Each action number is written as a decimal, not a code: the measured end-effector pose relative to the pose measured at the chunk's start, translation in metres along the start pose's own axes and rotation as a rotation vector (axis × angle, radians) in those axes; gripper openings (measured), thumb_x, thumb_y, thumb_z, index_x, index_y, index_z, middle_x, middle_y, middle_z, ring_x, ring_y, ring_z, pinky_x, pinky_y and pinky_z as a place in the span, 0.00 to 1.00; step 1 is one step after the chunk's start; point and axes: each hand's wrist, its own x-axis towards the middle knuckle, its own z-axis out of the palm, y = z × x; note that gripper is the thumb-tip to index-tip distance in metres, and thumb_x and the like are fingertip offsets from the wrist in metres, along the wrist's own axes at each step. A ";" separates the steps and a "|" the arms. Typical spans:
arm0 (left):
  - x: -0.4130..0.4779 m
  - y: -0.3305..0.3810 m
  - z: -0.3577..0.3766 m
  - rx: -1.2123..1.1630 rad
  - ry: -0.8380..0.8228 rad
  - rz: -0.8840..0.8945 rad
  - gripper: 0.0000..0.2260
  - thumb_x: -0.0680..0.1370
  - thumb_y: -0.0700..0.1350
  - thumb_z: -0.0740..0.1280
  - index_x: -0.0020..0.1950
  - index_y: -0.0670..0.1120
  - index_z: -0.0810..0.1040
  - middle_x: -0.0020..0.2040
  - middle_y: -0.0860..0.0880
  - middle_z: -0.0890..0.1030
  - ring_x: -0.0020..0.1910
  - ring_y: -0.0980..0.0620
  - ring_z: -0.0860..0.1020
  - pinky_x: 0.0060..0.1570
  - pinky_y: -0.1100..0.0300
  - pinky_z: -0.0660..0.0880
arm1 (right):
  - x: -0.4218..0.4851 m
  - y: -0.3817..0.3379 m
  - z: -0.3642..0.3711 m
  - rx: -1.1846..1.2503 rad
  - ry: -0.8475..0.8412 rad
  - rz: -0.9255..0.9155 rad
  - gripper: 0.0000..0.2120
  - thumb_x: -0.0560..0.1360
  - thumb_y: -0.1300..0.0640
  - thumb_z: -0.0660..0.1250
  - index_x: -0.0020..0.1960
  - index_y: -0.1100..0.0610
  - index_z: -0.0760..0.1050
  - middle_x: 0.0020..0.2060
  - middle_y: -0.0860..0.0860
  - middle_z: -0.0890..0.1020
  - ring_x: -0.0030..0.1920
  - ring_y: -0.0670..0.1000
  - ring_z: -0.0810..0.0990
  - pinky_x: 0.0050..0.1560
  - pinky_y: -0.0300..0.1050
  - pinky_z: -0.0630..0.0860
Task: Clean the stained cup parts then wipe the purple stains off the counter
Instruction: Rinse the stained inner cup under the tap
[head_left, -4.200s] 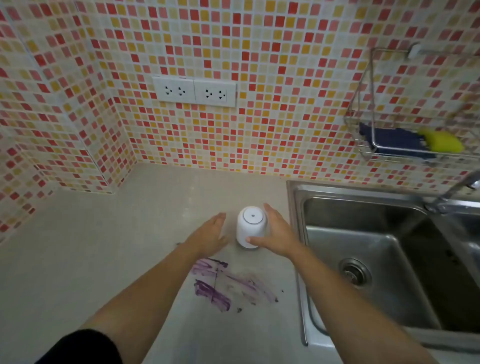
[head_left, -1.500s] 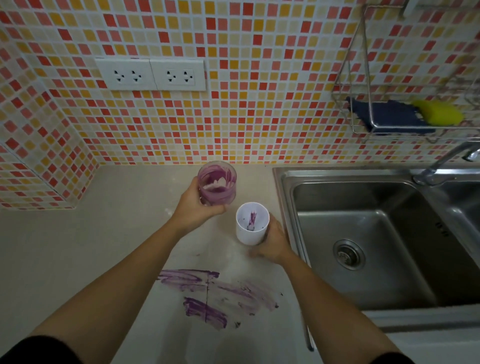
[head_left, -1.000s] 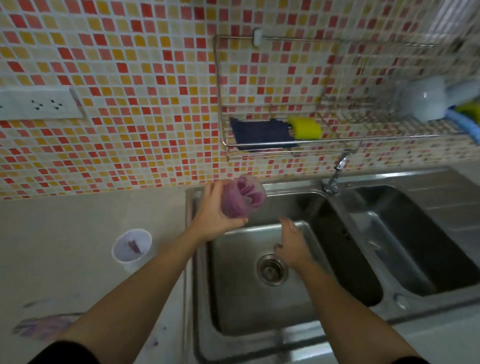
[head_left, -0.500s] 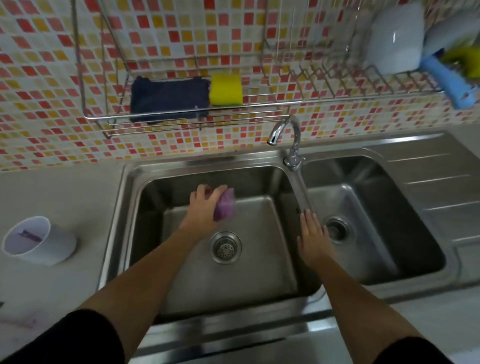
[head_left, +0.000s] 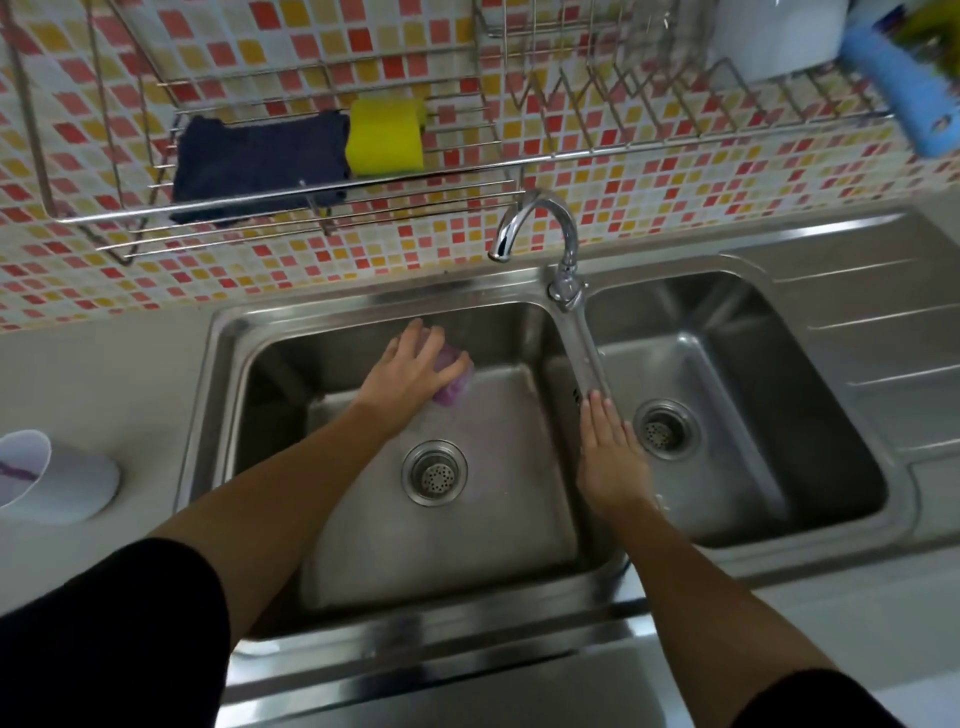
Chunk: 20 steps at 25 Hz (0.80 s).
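My left hand (head_left: 410, 366) is shut on the purple-stained clear inner cup (head_left: 453, 382), low in the left sink basin (head_left: 363, 519) above its floor. My right hand (head_left: 610, 452) lies flat and open on the divider between the two basins, holding nothing. The white outer cup (head_left: 57, 480), with a purple smear inside, stands on the counter (head_left: 104, 374) at the far left, partly cut off by the frame edge. The purple counter stains are out of view.
A chrome tap (head_left: 550, 244) arches over the divider. A wall rack (head_left: 311, 202) holds a dark blue cloth (head_left: 260, 161) and a yellow sponge (head_left: 384, 136). A dish rack (head_left: 675, 109) at upper right carries a white item and a blue-handled tool. The right basin (head_left: 727, 415) and drainboard lie beyond.
My left hand has carried the stained inner cup from the counter into the left basin and lowered it. My right hand let go of the white cup and came to the divider.
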 end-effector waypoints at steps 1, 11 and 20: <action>0.000 0.002 0.000 0.002 0.039 0.017 0.39 0.51 0.35 0.76 0.62 0.48 0.70 0.57 0.36 0.75 0.53 0.32 0.77 0.45 0.44 0.79 | 0.000 0.000 0.000 0.005 -0.004 0.006 0.31 0.70 0.66 0.61 0.72 0.64 0.59 0.73 0.58 0.62 0.72 0.57 0.61 0.68 0.53 0.55; -0.006 0.019 0.021 -1.341 0.021 -0.892 0.40 0.58 0.39 0.79 0.66 0.52 0.65 0.59 0.48 0.68 0.54 0.50 0.72 0.55 0.58 0.73 | 0.038 0.012 -0.038 0.536 0.100 0.113 0.28 0.78 0.58 0.57 0.75 0.62 0.53 0.74 0.58 0.58 0.74 0.56 0.57 0.70 0.44 0.54; 0.005 0.021 0.012 -1.546 0.097 -0.771 0.36 0.59 0.33 0.79 0.61 0.49 0.66 0.51 0.54 0.77 0.50 0.56 0.77 0.46 0.72 0.74 | 0.133 -0.008 -0.077 0.248 -0.178 -0.297 0.45 0.69 0.64 0.65 0.76 0.58 0.41 0.77 0.53 0.45 0.76 0.53 0.49 0.69 0.46 0.62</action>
